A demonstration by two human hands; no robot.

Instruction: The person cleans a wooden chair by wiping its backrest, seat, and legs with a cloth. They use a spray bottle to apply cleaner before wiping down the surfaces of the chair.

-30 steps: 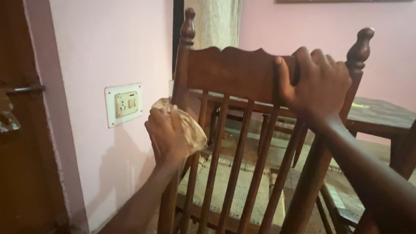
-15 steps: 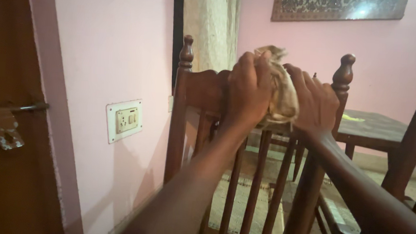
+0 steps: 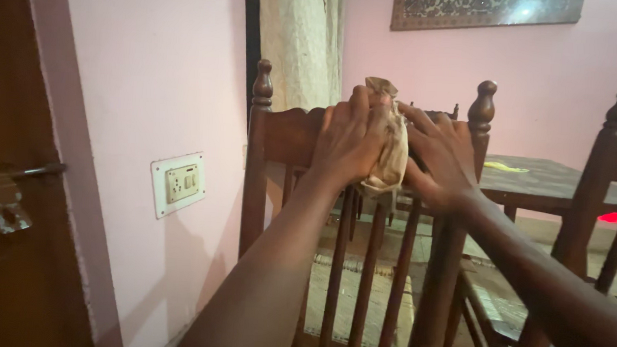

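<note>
A dark wooden chair point(image 3: 282, 133) with turned finials and vertical slats stands in front of me, its back toward me. My left hand point(image 3: 349, 137) presses a crumpled beige cloth point(image 3: 392, 153) against the chair's top rail, near its middle. Just to the right of the cloth, my right hand point(image 3: 443, 159) grips the same rail with its fingers spread over the wood, touching the cloth's edge. Both forearms reach up from the lower edge of the view. The chair's woven seat point(image 3: 347, 302) shows through the slats.
A pink wall with a white switch plate point(image 3: 178, 183) is close on the left, beside a brown door with a metal latch point(image 3: 1, 196). A second chair point(image 3: 614, 175) and a dark table point(image 3: 540, 182) stand at the right. A pale curtain point(image 3: 298, 43) hangs behind.
My left hand lifted the cloth from the chair's left slats up to the top rail and now holds it there. My right hand stayed on the rail. The view has drawn closer.
</note>
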